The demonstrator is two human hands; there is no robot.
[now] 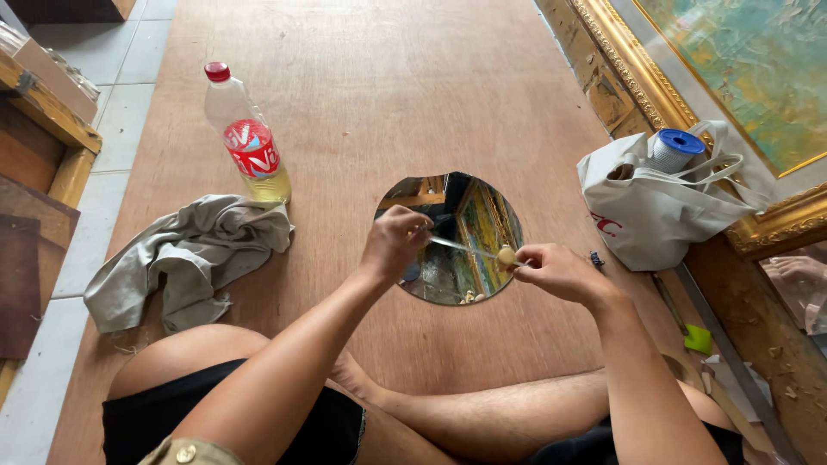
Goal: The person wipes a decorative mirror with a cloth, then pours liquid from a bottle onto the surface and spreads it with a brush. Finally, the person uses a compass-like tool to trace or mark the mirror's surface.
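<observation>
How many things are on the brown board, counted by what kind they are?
Round mirror: 1
Plastic bottle with red cap: 1
Grey cloth: 1
White bag: 1
Total: 4
The left hand holds a thin blade and the right hand holds a small tan lump over the mirror.

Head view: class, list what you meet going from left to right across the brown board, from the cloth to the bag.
Grey cloth → plastic bottle → left hand → round mirror → right hand → white bag.
</observation>
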